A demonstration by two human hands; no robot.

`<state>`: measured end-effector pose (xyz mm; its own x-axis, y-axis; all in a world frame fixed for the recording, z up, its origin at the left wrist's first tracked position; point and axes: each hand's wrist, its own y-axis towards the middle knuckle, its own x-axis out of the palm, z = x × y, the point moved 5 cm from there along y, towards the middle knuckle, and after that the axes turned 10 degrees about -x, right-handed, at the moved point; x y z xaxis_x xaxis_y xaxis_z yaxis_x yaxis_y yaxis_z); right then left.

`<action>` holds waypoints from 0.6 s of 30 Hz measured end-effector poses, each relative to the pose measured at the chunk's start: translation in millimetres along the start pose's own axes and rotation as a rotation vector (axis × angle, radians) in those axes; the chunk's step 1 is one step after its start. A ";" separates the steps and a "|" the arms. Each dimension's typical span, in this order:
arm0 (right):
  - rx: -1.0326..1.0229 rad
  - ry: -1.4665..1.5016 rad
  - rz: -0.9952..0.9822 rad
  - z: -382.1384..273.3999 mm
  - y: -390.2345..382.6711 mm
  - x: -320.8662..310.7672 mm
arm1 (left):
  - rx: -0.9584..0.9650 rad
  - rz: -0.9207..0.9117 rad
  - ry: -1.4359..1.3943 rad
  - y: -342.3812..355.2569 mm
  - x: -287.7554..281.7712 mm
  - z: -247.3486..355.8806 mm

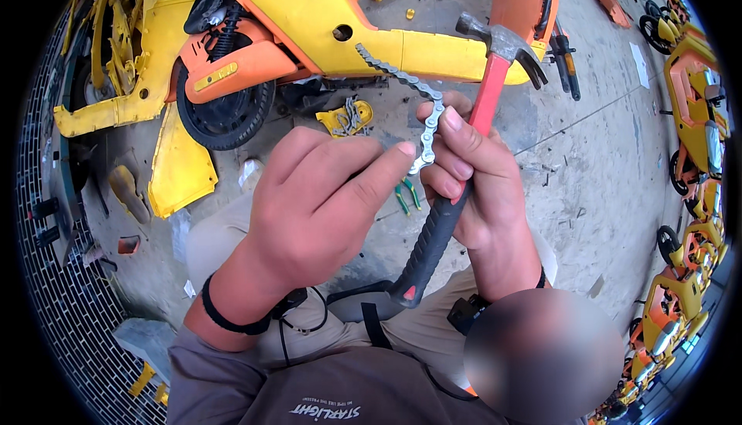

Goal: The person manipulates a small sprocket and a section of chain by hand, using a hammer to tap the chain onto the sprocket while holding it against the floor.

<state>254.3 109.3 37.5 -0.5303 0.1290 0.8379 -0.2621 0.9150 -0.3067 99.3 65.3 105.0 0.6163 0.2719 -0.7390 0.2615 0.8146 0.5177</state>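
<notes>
My right hand (483, 181) is closed around a claw hammer (485, 94) with a red shaft and black grip, its steel head up. Between that hand's thumb and fingers it also pinches a silver roller chain (437, 108). The chain's free length curves up and to the left. At its lower end my left hand (309, 201) has its index fingertip against the links, the other fingers curled; the thumb is hidden behind. Green-handled pliers (407, 196) lie on the floor below the hands. Farther off, a yellow plastic piece (331, 122) carries loose chain (355, 112).
A yellow and orange scooter (309, 19) stands just ahead, its black wheel (224, 112) at left. Yellow body panels (182, 166) pile up on the left. More scooters (684, 100) line the right side. A fork-like part (566, 65) lies beyond the hammer.
</notes>
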 end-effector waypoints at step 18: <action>-0.010 0.006 -0.003 -0.4 -0.4 2.6 | 0.022 0.036 0.075 -5.1 -0.4 -0.6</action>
<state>253.3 109.4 40.0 -0.5250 0.1288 0.8413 -0.2552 0.9192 -0.2999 97.3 61.3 102.3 0.5684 0.3396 -0.7494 0.2567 0.7922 0.5537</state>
